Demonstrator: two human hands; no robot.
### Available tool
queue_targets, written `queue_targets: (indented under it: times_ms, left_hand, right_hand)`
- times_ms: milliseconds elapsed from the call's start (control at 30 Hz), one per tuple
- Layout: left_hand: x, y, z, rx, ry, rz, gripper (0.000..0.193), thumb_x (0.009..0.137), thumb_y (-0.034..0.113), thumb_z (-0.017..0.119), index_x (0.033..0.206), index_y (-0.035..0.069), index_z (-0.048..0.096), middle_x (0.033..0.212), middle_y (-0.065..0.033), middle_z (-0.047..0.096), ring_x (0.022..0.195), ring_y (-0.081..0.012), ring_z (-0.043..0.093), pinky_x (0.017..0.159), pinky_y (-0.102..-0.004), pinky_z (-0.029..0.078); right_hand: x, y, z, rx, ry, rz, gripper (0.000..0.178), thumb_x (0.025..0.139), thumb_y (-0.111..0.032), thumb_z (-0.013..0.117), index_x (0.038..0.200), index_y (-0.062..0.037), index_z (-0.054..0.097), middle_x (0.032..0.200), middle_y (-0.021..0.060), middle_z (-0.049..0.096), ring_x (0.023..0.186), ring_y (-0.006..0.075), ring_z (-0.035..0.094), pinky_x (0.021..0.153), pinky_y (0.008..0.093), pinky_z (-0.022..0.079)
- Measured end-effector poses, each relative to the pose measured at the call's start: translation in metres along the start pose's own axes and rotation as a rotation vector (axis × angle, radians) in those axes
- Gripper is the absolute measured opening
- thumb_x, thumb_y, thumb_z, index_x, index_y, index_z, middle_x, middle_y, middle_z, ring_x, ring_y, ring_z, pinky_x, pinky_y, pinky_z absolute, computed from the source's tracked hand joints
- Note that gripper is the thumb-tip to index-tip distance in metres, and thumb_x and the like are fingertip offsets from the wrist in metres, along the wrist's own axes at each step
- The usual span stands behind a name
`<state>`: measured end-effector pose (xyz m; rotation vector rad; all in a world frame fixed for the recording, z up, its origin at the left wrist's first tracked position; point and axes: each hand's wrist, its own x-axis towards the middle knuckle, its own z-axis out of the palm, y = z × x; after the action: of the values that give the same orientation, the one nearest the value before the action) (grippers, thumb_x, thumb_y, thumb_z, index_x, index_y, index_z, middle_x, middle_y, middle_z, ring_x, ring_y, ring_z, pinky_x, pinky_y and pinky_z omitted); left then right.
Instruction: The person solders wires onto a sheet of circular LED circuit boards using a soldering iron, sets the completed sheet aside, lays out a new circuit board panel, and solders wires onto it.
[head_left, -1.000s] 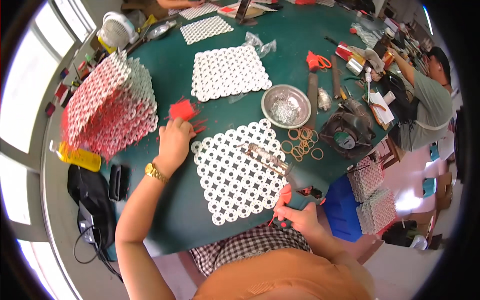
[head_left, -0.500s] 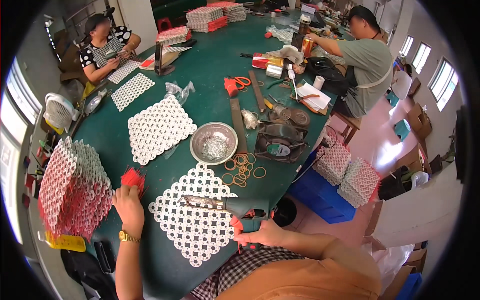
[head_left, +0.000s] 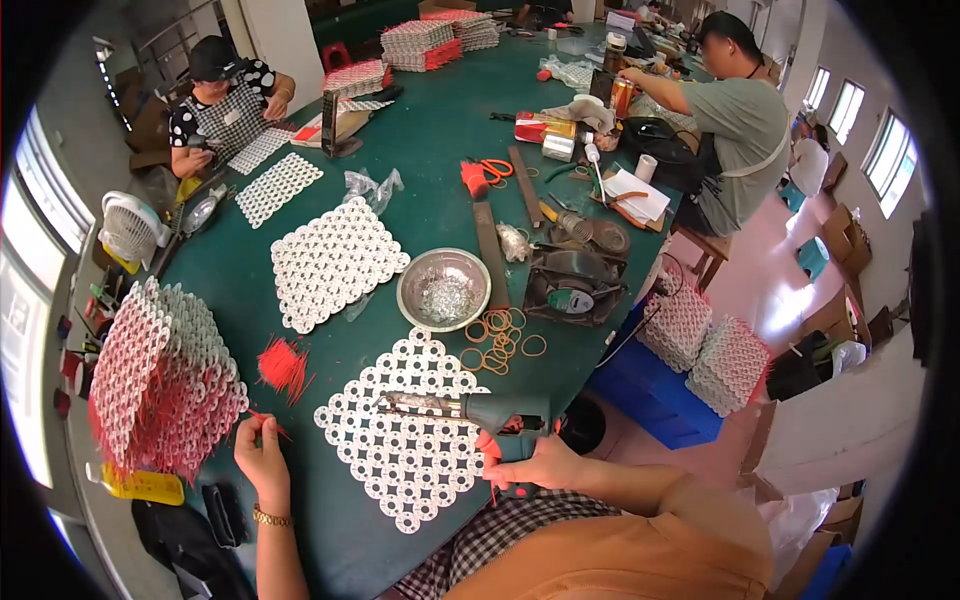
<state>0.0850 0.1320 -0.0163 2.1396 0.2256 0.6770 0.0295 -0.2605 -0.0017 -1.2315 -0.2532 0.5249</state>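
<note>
My right hand (head_left: pixel 543 466) grips the handle of a dark green soldering gun (head_left: pixel 492 411) with red parts. Its long metal nose points left over a diamond-shaped panel of round white circuit boards (head_left: pixel 408 478), flat on the table in front of me. Close to the table's left side, my left hand (head_left: pixel 263 462) is closed in a pinch on a few short red wires (head_left: pixel 271 421). Just beyond those fingers lies a loose bundle of red wires (head_left: pixel 284 368). Left of the hand stands a tall stack of white panels (head_left: pixel 165 375) bristling with red wires.
Past the panel are a metal bowl (head_left: pixel 444 289) of small shiny bits, rubber bands (head_left: pixel 497 340) and a second white panel (head_left: pixel 335 262). A black fan (head_left: pixel 572 285), metal bars and red-handled scissors (head_left: pixel 487 176) lie to the right. Two people sit farther along the green table (head_left: pixel 420 150).
My left hand has drawn back toward me from the red wire bundle, with a few wires between its fingers. The soldering gun stays over the panel. The person at left has bent forward.
</note>
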Motion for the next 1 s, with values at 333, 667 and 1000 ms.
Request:
queue_targets:
  times_ms: [333,667,1000]
  left_hand:
    - [-0.011,0.003,-0.001,-0.010,-0.012,0.136,0.007,0.086,-0.001,0.067,0.082,-0.002,0.061,0.078,-0.0033,0.059,0.071,-0.0112,0.053,0.066,-0.0249,0.044]
    - [-0.003,0.011,0.006,0.138,-0.116,0.209,0.013,0.079,0.005,0.074,0.088,-0.002,0.068,0.082,-0.0118,0.064,0.068,-0.0232,0.062,0.063,-0.0307,0.049]
    - [-0.018,0.019,-0.005,0.017,-0.095,-0.038,0.010,0.089,0.008,0.066,0.089,-0.002,0.067,0.088,-0.0095,0.069,0.073,-0.0157,0.065,0.067,-0.0281,0.050]
  right_hand:
    - [-0.002,0.003,0.005,0.060,0.016,-0.004,0.038,0.085,0.001,0.069,0.118,-0.0020,0.050,0.085,0.0078,0.064,0.069,0.0130,0.059,0.059,0.0279,0.048]
    - [0.003,0.001,0.006,-0.050,0.083,0.027,0.042,0.078,0.006,0.068,0.117,0.0004,0.051,0.078,0.0128,0.064,0.064,0.0159,0.060,0.059,0.0297,0.049]
    - [-0.006,-0.004,0.017,-0.002,0.194,0.036,0.045,0.074,0.001,0.069,0.115,-0.0003,0.049,0.074,0.0111,0.061,0.060,0.0161,0.058,0.063,0.0327,0.051]
